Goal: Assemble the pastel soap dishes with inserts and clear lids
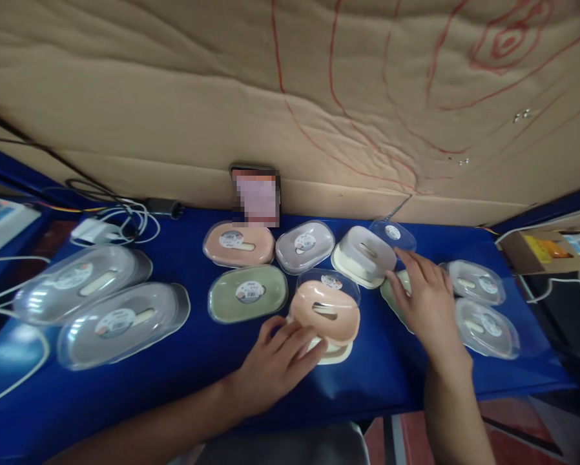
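The left hand (275, 361) lies flat with fingers spread loosely, fingertips touching the near edge of the pink soap dish (325, 312) on the blue table (212, 361). Right of that dish, the right hand (425, 303) rests with fingers open, gripping nothing, beside the white soap dish (365, 255); a green dish (247, 294) sits left of the pink one.

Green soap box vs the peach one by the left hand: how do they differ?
The green soap box lies flat with its clear lid on; the peach soap box is tilted, perched on a cream tray. The green soap box sits untouched; the left hand has its fingers against the peach soap box. Both are oval.
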`<state>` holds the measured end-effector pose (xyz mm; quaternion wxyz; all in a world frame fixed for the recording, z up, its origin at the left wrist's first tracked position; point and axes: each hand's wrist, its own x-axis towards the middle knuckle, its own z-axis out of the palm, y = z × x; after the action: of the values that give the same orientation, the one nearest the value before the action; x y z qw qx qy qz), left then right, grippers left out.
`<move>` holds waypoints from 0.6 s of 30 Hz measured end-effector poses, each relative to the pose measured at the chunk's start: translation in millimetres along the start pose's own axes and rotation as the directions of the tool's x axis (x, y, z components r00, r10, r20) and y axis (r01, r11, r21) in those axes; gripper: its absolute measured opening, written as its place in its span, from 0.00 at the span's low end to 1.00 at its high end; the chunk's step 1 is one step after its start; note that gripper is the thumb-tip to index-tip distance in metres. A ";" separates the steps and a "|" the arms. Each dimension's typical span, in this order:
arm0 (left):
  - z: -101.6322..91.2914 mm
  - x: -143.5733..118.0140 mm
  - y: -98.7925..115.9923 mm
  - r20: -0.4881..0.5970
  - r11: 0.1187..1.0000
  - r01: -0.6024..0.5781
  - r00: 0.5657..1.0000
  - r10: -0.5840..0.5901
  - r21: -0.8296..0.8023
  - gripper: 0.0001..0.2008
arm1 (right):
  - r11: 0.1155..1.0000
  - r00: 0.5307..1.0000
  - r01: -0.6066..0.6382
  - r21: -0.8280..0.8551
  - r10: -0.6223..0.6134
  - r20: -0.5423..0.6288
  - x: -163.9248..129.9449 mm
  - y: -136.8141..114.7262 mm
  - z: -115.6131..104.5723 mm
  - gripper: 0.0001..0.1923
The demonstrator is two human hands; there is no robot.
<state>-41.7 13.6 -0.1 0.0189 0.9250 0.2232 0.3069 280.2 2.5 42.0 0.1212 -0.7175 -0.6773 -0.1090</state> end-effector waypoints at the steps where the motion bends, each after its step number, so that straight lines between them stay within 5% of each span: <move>1: 0.0 -1.1 1.0 0.004 1.000 -0.027 1.000 0.027 -0.008 0.13 | 0.999 0.999 -0.029 -0.015 0.029 0.022 -9.8 6.0 -2.8 0.30; 5: 6.5 -7.2 4.2 0.081 0.989 -0.133 0.987 0.139 -0.072 0.08 | 0.991 0.989 -0.098 -0.087 0.107 0.105 -49.0 33.9 -0.3 0.36; 9: 15.4 -11.4 2.3 0.181 0.983 -0.157 0.968 0.173 -0.099 0.11 | 0.995 0.988 -0.025 0.095 0.010 0.151 -57.8 56.2 6.5 0.34; 18: 9.7 -6.9 -4.4 0.238 0.976 -0.169 0.951 0.199 -0.140 0.11 | 0.995 0.988 -0.091 0.038 0.095 -0.124 -65.3 31.2 6.5 0.21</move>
<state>-42.8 15.6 -12.6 0.0728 0.9704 0.1132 0.2008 307.5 -58.8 14.1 0.1803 -0.7380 -0.6356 -0.1372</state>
